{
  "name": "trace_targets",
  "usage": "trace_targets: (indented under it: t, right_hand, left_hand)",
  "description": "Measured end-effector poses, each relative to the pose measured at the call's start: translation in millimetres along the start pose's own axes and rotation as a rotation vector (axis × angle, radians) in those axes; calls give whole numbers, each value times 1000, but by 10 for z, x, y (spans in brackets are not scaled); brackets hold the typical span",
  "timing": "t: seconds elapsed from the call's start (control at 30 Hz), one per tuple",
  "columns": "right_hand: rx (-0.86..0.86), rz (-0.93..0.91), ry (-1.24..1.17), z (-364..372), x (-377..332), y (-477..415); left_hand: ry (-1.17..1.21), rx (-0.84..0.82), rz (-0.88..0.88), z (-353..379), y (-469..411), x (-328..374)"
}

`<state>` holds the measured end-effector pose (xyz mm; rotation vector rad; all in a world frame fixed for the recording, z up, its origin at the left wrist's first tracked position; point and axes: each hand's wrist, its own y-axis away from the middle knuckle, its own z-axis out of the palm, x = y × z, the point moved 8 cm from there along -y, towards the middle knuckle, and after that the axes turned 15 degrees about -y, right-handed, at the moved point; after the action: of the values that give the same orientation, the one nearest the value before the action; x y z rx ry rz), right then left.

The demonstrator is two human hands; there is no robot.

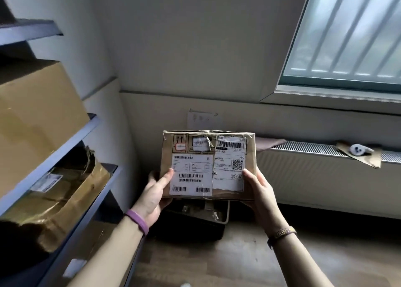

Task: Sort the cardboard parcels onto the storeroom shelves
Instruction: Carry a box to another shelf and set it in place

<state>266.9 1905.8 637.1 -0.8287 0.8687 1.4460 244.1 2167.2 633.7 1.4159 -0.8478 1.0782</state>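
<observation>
Cardboard parcel [208, 164] is up in front of you, label side facing you, held in mid-air above a dark bin [195, 219] on the floor. Your left hand [155, 192] grips its left edge with the thumb across a white shipping label [191, 175], and your right hand [259, 191] clamps the right edge. Off to your left, the grey shelves [65, 147] already carry a big brown box [36, 117] and a torn one [58, 202] below it. A radiator [314, 174] runs under the window [347, 35].
</observation>
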Motion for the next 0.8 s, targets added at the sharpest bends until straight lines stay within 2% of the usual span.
trace_targets:
  t: [0.2,0.53,0.8]
  right_hand:
    - [65,20,-22,-20,59,-1202]
    - [163,90,5,-350,48,-2756]
    - [175,242,32,-845,241,-3994]
  left_hand:
    - [-17,-39,-46,119,-1306,353]
    - [-47,-80,-123,696,-2957,656]
    - [-81,-8,-236,1161,-4160,601]
